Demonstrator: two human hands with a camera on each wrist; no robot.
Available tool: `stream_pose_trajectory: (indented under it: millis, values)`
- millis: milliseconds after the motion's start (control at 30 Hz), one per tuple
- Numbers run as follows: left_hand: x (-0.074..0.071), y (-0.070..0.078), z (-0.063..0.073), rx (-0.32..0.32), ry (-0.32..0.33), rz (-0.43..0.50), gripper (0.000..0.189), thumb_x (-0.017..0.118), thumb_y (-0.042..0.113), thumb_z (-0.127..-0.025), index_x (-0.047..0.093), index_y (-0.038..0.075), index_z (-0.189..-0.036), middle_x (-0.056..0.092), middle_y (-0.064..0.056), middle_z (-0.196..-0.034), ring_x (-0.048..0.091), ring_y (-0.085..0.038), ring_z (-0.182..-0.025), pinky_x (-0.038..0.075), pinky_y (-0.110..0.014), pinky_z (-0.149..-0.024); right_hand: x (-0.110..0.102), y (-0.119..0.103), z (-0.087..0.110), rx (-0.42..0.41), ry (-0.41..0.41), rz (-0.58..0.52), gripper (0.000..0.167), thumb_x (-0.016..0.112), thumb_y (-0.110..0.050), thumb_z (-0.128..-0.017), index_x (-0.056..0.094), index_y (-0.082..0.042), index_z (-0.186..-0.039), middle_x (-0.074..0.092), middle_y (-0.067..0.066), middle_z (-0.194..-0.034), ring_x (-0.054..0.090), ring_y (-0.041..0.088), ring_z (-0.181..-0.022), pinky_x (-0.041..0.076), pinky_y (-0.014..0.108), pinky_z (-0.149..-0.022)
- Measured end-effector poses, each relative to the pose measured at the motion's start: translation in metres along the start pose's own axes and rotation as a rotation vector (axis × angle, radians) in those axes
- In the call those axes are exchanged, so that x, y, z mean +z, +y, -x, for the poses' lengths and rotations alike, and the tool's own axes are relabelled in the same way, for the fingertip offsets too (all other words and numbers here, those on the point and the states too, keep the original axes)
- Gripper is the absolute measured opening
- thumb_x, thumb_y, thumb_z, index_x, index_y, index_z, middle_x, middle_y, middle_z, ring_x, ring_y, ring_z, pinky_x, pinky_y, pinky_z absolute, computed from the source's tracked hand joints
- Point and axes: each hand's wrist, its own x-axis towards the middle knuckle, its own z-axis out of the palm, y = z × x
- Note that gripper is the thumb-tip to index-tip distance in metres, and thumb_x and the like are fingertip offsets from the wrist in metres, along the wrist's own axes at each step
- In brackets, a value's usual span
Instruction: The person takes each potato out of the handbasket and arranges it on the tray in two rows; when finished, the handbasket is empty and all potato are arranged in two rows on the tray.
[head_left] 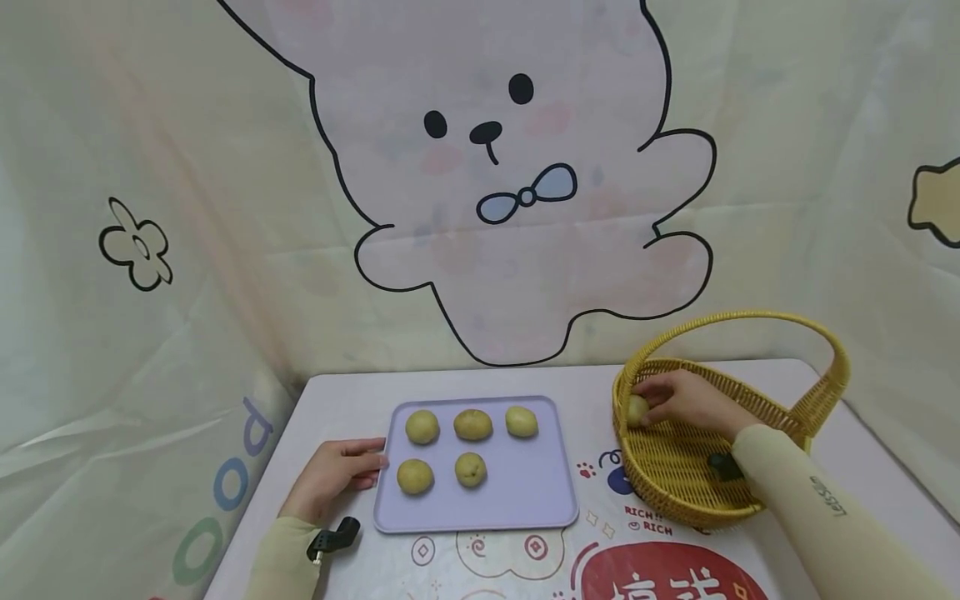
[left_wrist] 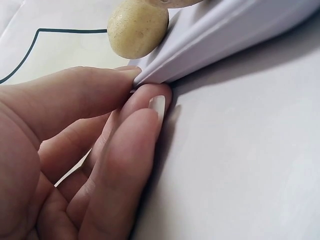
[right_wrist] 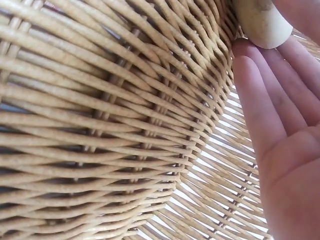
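My left hand (head_left: 335,475) pinches the left rim of a lilac tray (head_left: 517,500). In the left wrist view the thumb (left_wrist: 75,97) lies over the rim and fingertips sit against its outer side. Several potatoes lie on the tray in two rows, such as a potato (head_left: 422,427) at the back left and a potato (head_left: 470,470) in the front row. My right hand (head_left: 686,402) reaches into a yellow wicker basket (head_left: 667,475) and grips a potato (head_left: 637,410) by its left wall. The right wrist view shows this potato (right_wrist: 262,22) between thumb and fingers.
The basket's tall handle (head_left: 750,315) arches above the right forearm. A dark object (head_left: 723,467), partly behind the sleeve, is at the basket's right side. The white table (head_left: 337,400) carries printed pictures, and a cloth with a cartoon bear (head_left: 517,275) hangs behind it.
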Motion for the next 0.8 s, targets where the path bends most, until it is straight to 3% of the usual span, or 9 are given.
stream_pose_trajectory:
  millis: [467,800]
  values:
    - [-0.001,-0.0008,-0.0012,0.016,0.008,-0.026,0.049,0.087,0.016,-0.09,0.075,0.002,-0.135,0.08,-0.004,-0.097,0.07,-0.008,-0.074,0.062,-0.021,-0.067,0.001,-0.0063,-0.0017,0.011,0.0,0.052,0.055,0.091,-0.027,-0.089,0.073,-0.003,-0.135,0.079,0.012,-0.121,0.074,0.03,-0.111,0.061,0.056,-0.101]
    - [-0.001,-0.0007,-0.0007,0.018,-0.005,-0.008,0.05,0.088,0.016,-0.09,0.074,0.002,-0.136,0.081,-0.005,-0.098,0.07,-0.008,-0.073,0.062,-0.021,-0.067,0.0004,-0.0021,-0.0056,-0.008,0.06,0.123,0.044,0.092,-0.034,-0.087,0.081,-0.009,-0.122,0.081,0.003,-0.108,0.074,0.018,-0.098,0.063,0.044,-0.09]
